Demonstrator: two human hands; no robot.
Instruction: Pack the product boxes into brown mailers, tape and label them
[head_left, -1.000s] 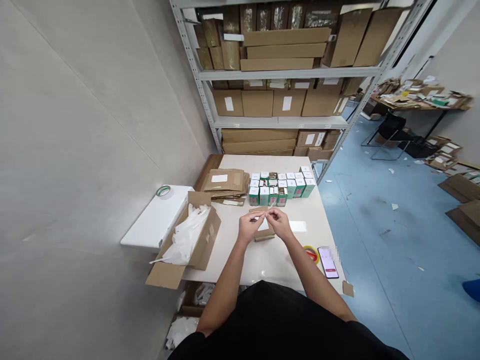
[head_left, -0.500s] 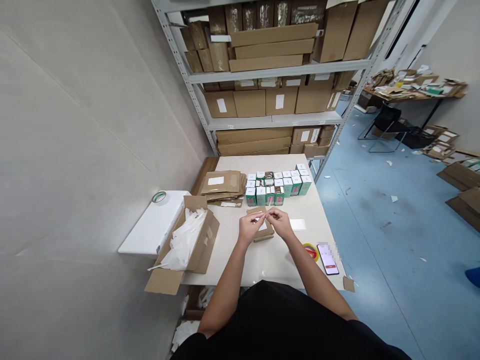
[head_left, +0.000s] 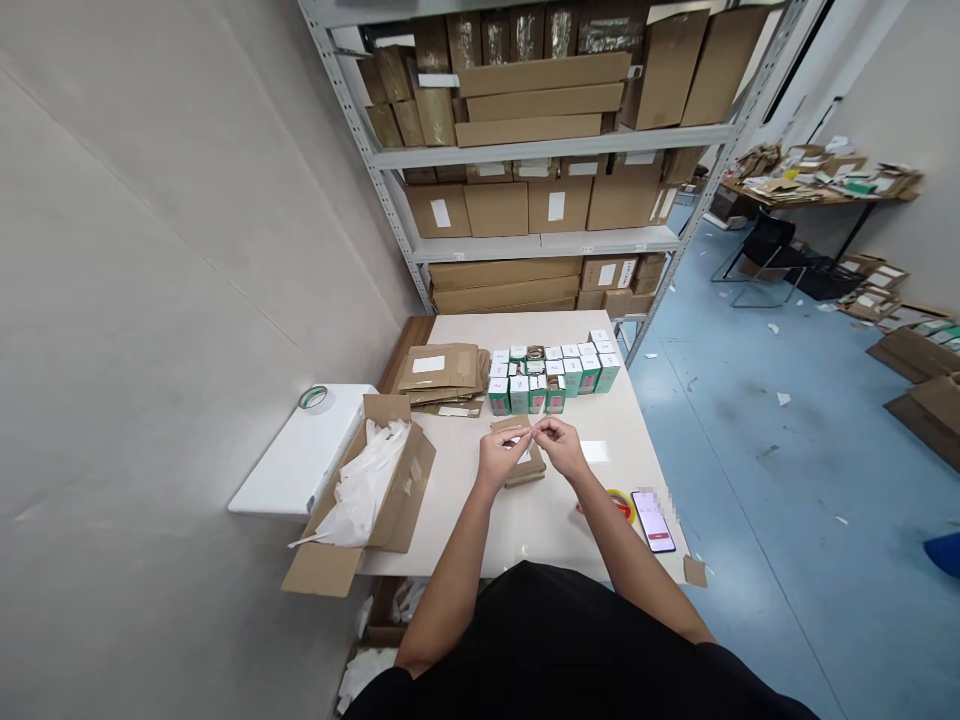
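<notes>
Above a small flat cardboard box (head_left: 525, 478) on the white table, my left hand (head_left: 501, 456) and my right hand (head_left: 561, 446) meet at their fingertips. Both are closed in a pinch. Whatever sits between the fingers is too small to make out. A white label shows on the cardboard under my hands, which cover part of it. Just beyond them stand several green-and-white small boxes (head_left: 519, 394) in rows, a few with open tops. To the right of my right hand lies a white paper slip (head_left: 594, 451).
A phone (head_left: 654, 522) and a yellow tape roll (head_left: 621, 506) lie by my right forearm. Flattened cardboard (head_left: 439, 368) is stacked at the back left. An open carton (head_left: 409, 490) with white plastic bags stands left. Behind the table rises a metal shelf (head_left: 555, 244) of boxes.
The view has shifted very slightly. My hands stay pinched together in the same place over the cardboard, with only a slight movement of the fingers.
</notes>
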